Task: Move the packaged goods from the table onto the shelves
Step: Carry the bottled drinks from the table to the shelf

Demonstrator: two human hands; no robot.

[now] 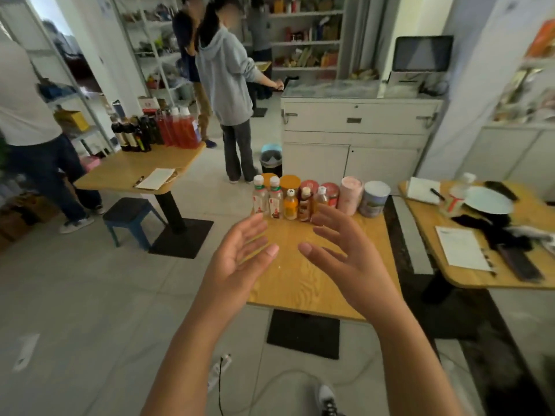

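Our left hand [237, 262] and right hand [351, 265] hover palms inward, fingers spread wide, holding nothing. The row of small bottles [288, 202] stands upright at centre frame on the table [300, 291], just above our fingertips. We judge the right nearer.

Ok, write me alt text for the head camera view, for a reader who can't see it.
Two open, empty hands, the left hand and right hand, are held out toward a row of small bottles and tubs at the far edge of a wooden table. Behind, people stand near stocked shelves and a white counter.
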